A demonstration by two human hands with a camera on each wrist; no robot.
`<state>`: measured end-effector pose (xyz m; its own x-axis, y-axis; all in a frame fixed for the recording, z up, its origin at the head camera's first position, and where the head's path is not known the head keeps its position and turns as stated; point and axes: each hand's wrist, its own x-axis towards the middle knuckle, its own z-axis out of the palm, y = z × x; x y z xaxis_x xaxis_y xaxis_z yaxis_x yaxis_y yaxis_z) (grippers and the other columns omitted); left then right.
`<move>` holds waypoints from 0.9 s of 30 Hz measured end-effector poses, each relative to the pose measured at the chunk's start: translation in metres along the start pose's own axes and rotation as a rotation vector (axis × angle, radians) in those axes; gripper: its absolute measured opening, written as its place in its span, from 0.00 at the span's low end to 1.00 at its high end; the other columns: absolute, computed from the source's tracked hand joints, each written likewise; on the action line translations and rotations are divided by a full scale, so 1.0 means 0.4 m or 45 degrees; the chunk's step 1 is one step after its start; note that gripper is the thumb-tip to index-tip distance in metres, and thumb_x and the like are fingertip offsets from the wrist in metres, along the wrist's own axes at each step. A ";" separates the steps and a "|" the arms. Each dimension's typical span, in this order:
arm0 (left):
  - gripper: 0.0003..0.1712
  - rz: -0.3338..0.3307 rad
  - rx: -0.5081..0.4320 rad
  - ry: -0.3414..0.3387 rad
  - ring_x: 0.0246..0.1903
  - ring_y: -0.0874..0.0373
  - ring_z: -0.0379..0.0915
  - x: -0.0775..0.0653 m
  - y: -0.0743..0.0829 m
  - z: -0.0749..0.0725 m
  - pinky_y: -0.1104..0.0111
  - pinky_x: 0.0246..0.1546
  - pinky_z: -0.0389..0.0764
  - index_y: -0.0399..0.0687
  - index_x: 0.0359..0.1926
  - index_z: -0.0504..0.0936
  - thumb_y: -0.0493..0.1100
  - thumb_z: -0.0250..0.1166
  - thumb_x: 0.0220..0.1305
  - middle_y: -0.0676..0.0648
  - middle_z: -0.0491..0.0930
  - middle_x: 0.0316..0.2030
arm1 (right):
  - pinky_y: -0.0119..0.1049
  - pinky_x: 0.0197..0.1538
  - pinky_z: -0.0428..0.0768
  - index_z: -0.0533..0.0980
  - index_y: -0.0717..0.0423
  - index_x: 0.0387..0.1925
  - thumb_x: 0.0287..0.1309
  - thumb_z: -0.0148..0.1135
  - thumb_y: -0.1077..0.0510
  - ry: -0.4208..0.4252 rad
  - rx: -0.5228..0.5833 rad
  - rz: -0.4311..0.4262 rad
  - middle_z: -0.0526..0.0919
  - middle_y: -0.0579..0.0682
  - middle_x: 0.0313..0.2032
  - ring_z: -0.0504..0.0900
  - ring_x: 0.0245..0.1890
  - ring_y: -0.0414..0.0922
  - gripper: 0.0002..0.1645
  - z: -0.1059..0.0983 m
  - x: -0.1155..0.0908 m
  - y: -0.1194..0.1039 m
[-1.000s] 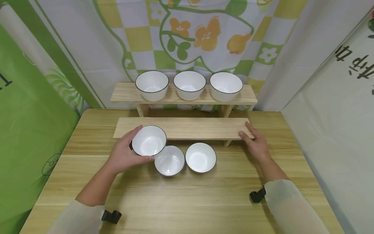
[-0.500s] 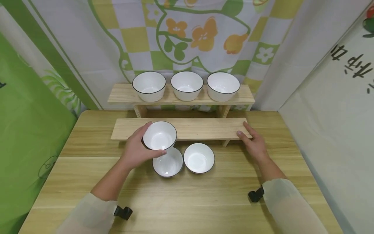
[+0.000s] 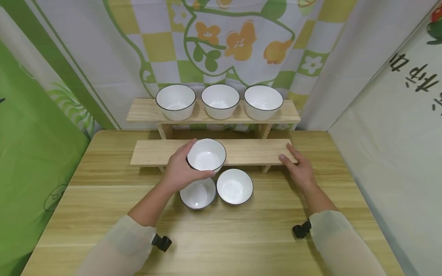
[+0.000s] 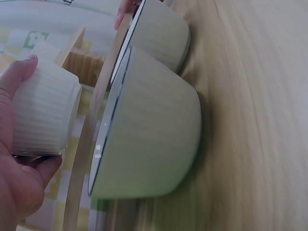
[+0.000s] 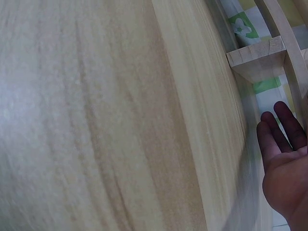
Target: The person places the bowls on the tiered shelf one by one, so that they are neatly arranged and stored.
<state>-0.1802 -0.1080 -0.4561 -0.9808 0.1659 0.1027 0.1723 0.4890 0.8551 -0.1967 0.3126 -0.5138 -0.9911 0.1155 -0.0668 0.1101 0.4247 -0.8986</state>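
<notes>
My left hand holds a white bowl with a dark rim, thumb on its near side. The bowl hangs over the lower board of the wooden shelf; the left wrist view shows its ribbed outer wall. Below it on the table stand two similar bowls, a left one partly hidden by my hand and a right one. My right hand grips the right end of the lower board, thumb on top. In the right wrist view several fingers extend beneath the board.
Three more white bowls, left, middle and right, stand in a row on the upper board. A patterned curtain hangs close behind the shelf. The wooden table stretches out in front.
My left hand has carried the bowl rightward and slightly away along the lower board, from its left part toward the middle. The right hand has stayed at the board's end.
</notes>
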 end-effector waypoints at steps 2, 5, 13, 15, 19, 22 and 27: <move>0.72 -0.001 0.021 0.000 0.72 0.46 0.63 0.010 0.009 0.012 0.46 0.67 0.73 0.54 0.80 0.62 0.71 0.85 0.34 0.46 0.65 0.75 | 0.54 0.79 0.55 0.58 0.40 0.81 0.67 0.65 0.33 0.004 0.003 0.001 0.53 0.53 0.80 0.50 0.80 0.55 0.49 0.000 0.000 0.001; 0.73 0.016 0.034 -0.001 0.72 0.45 0.63 0.025 0.019 0.031 0.47 0.68 0.72 0.52 0.80 0.63 0.71 0.85 0.34 0.44 0.66 0.74 | 0.54 0.79 0.55 0.58 0.40 0.81 0.67 0.66 0.34 0.008 0.005 -0.001 0.54 0.53 0.80 0.50 0.80 0.55 0.48 0.001 0.001 0.001; 0.73 0.016 0.048 -0.032 0.71 0.46 0.64 0.056 0.050 0.083 0.48 0.67 0.74 0.55 0.80 0.63 0.71 0.85 0.33 0.44 0.67 0.74 | 0.55 0.80 0.54 0.58 0.39 0.81 0.67 0.65 0.33 0.001 -0.018 -0.001 0.53 0.52 0.80 0.50 0.80 0.57 0.48 0.001 -0.001 -0.003; 0.72 0.013 0.048 -0.038 0.71 0.46 0.64 0.062 0.057 0.095 0.49 0.67 0.74 0.55 0.80 0.63 0.70 0.85 0.33 0.44 0.67 0.73 | 0.55 0.80 0.54 0.57 0.38 0.81 0.68 0.64 0.32 -0.006 -0.038 -0.004 0.53 0.52 0.80 0.49 0.80 0.57 0.48 0.000 0.000 -0.002; 0.72 0.007 0.048 -0.046 0.72 0.46 0.63 0.074 0.069 0.118 0.49 0.68 0.73 0.55 0.80 0.63 0.70 0.85 0.34 0.44 0.67 0.74 | 0.56 0.79 0.54 0.57 0.38 0.81 0.68 0.63 0.32 -0.006 -0.058 -0.013 0.53 0.52 0.80 0.49 0.80 0.57 0.48 -0.003 0.002 -0.001; 0.72 0.003 0.044 -0.052 0.73 0.46 0.62 0.084 0.076 0.137 0.49 0.68 0.72 0.55 0.80 0.62 0.70 0.85 0.34 0.45 0.66 0.74 | 0.56 0.79 0.55 0.58 0.40 0.81 0.68 0.63 0.32 0.002 -0.051 -0.017 0.54 0.52 0.80 0.50 0.80 0.57 0.48 -0.004 0.004 0.000; 0.73 0.023 0.045 -0.071 0.74 0.46 0.61 0.100 0.087 0.174 0.50 0.69 0.72 0.52 0.81 0.61 0.70 0.85 0.36 0.45 0.64 0.76 | 0.56 0.79 0.55 0.59 0.40 0.81 0.68 0.63 0.33 0.004 -0.061 -0.012 0.55 0.53 0.80 0.51 0.80 0.57 0.47 -0.002 0.006 0.003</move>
<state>-0.2073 -0.0249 -0.4575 -0.9709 0.2223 0.0887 0.1943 0.5155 0.8346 -0.1987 0.3141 -0.5146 -0.9918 0.1141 -0.0569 0.1042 0.4684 -0.8773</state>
